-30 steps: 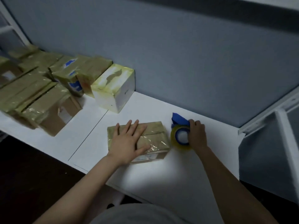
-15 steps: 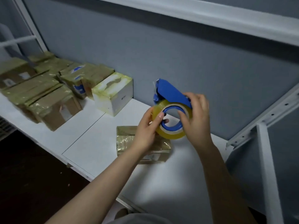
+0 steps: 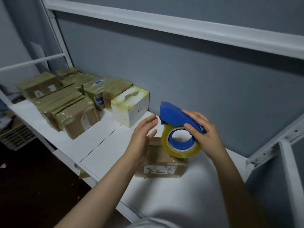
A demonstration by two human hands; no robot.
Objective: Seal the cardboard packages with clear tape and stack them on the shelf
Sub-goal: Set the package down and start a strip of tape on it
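The left arm (image 3: 102, 183) and the right arm (image 3: 230, 181) are bare all the way back from the wrist. The left grip (image 3: 141, 139) and the right grip (image 3: 205, 134) are bare too, with short nails (image 3: 188, 127). Far below the grips, a bit of light grey shirt (image 3: 153, 223) shows.

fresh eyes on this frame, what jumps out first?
The blue tape dispenser with its yellowish clear roll, gripped by the right hand above a small cardboard package on the white shelf. The left hand hovers open beside it. Further left, a cluster of taped packages ends in a white box by the grey wall.
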